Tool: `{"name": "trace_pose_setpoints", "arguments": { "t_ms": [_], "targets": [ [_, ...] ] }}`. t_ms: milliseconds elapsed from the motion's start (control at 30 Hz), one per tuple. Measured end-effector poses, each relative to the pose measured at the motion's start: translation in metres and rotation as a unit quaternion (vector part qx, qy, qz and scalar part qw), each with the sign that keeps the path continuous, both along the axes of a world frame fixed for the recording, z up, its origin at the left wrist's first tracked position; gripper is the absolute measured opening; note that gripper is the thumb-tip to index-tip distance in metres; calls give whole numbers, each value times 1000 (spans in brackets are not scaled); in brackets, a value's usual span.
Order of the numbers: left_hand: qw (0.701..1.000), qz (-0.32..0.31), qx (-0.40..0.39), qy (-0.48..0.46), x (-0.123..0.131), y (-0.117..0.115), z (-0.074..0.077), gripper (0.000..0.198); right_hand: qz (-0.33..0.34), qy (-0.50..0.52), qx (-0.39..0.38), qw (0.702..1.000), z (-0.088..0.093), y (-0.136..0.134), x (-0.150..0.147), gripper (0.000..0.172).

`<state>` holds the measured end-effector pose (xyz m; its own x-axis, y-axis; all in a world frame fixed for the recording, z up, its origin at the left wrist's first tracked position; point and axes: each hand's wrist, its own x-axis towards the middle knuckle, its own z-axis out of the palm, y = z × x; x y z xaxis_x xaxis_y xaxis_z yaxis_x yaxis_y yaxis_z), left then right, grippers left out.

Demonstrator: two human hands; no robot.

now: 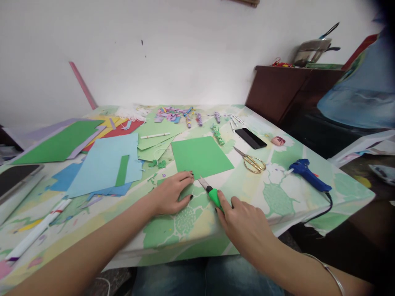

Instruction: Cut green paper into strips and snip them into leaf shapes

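Observation:
A square green sheet of paper (202,156) lies flat on the table in front of me. At its near left corner, my left hand (173,192) rests with its fingertips on the edge and its thumb apart. My right hand (243,216) is wrapped round the green handle of a craft knife (213,195). The blade points up and left, its tip by the sheet's near edge, close to my left fingers. Whether the tip touches the paper, I cannot tell. A narrow green paper strip (122,170) lies on a light blue sheet (105,160) to the left.
Gold-handled scissors (251,161), a black phone (250,138) and a blue glue gun (310,174) with a cord are at the right. Several coloured sheets (61,142) and a marker (40,228) lie left. Paper scraps (169,114) and wrapped paper pieces (217,135) sit farther back.

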<state>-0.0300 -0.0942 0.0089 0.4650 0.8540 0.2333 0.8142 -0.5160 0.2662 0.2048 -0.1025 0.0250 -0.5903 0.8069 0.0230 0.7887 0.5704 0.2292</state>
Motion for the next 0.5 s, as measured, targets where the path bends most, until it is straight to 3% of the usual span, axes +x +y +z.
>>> {"name": "trace_pose_setpoints", "arguments": {
  "t_ms": [500],
  "targets": [
    [1000, -3, 4, -3, 0, 0, -1, 41, -17, 23, -27, 999, 6, 9, -16, 43]
  ]
}}
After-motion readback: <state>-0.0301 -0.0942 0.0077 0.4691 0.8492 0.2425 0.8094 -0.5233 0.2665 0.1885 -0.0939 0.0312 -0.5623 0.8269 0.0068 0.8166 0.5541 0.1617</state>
